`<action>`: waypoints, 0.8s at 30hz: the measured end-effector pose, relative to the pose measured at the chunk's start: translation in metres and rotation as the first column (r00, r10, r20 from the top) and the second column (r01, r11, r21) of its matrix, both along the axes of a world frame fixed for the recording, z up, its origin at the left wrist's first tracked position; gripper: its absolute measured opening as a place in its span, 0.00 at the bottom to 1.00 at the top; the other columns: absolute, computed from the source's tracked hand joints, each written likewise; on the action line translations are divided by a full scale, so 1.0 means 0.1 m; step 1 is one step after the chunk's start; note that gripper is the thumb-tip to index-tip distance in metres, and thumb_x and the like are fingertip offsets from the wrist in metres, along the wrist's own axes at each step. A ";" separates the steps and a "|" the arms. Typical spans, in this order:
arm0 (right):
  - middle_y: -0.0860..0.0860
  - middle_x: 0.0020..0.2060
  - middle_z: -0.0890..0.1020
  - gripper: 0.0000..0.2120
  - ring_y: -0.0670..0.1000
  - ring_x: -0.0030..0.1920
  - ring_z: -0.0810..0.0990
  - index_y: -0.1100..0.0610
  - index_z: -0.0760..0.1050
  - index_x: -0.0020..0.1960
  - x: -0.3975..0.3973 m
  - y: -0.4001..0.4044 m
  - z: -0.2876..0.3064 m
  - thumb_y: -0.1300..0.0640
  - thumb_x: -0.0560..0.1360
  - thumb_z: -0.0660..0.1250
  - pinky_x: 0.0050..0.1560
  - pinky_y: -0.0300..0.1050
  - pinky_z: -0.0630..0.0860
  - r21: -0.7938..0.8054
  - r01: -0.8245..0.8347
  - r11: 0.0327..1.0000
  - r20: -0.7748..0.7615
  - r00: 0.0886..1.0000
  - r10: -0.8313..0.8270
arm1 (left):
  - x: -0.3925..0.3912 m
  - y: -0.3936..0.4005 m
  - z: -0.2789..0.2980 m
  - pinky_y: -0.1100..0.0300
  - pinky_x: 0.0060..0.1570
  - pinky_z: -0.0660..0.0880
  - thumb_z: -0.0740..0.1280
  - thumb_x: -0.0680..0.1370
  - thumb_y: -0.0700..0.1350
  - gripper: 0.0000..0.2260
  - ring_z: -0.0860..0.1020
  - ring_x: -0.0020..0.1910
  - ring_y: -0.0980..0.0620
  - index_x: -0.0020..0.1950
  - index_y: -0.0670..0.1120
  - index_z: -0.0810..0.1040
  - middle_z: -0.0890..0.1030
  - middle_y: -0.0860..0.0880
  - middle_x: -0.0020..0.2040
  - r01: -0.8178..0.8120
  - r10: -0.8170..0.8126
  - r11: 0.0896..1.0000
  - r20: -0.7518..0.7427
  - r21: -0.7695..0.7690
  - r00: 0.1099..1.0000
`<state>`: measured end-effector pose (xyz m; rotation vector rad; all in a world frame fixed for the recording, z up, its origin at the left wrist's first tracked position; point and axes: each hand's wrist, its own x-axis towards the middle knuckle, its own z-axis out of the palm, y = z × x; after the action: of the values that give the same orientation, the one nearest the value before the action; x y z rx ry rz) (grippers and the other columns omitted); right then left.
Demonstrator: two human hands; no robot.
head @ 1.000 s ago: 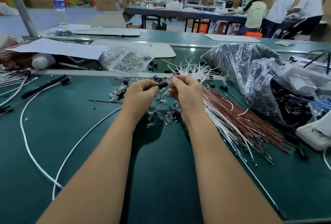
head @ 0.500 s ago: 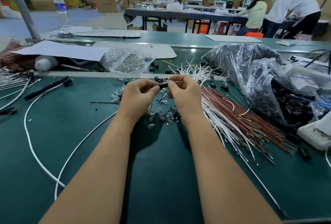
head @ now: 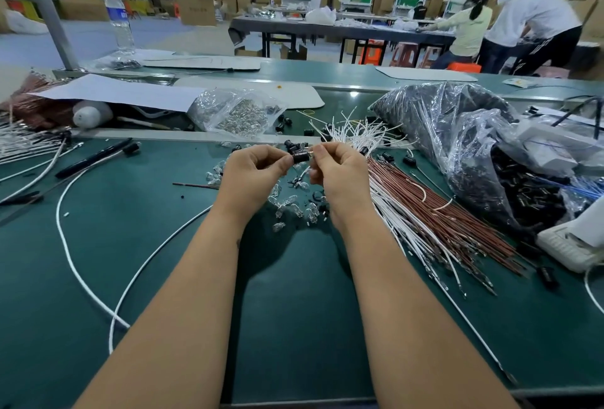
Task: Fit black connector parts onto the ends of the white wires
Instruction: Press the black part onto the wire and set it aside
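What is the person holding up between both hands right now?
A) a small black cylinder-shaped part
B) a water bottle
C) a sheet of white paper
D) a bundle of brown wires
A: the left hand pinches a small black part at its fingertips, and the right hand meets it from the other side, above the green table.

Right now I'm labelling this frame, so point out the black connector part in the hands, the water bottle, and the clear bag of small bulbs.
black connector part [head: 300, 158], head view, its barrel between both hands.
water bottle [head: 119, 18], head view, blue label.
clear bag of small bulbs [head: 236, 113], head view, middle of the bag.
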<state>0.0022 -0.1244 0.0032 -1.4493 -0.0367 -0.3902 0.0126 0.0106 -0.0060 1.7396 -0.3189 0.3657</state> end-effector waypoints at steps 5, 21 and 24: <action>0.50 0.31 0.77 0.08 0.43 0.27 0.74 0.55 0.76 0.41 0.01 -0.01 -0.01 0.63 0.78 0.65 0.33 0.38 0.75 -0.021 -0.018 1.000 -0.020 1.000 0.018 | 0.01 0.01 -0.01 0.64 0.38 0.72 0.71 0.76 0.40 0.05 0.73 0.33 0.55 0.40 0.47 0.82 0.79 0.47 0.33 0.000 0.000 1.000 -0.001 -0.008 1.000; 0.50 0.33 0.75 0.08 0.44 0.29 0.72 0.55 0.73 0.42 0.03 0.02 -0.08 0.62 0.80 0.63 0.33 0.39 0.72 -0.076 -0.052 0.996 -0.071 0.996 0.047 | 0.02 -0.01 -0.07 0.70 0.33 0.69 0.70 0.76 0.39 0.08 0.72 0.28 0.60 0.37 0.47 0.81 0.77 0.55 0.27 -0.025 0.023 0.999 -0.044 -0.033 0.999; 0.50 0.33 0.75 0.07 0.44 0.28 0.71 0.57 0.74 0.44 0.04 0.01 -0.06 0.62 0.80 0.61 0.33 0.39 0.71 -0.029 -0.085 0.996 -0.103 0.991 0.081 | 0.01 -0.01 -0.06 0.70 0.32 0.68 0.70 0.76 0.40 0.08 0.71 0.28 0.59 0.37 0.48 0.81 0.76 0.53 0.27 -0.014 0.012 0.998 -0.040 -0.054 0.999</action>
<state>0.0065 -0.1234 -0.0030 -1.4938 -0.0214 -0.2480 0.0141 0.0101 -0.0119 1.6940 -0.2667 0.3461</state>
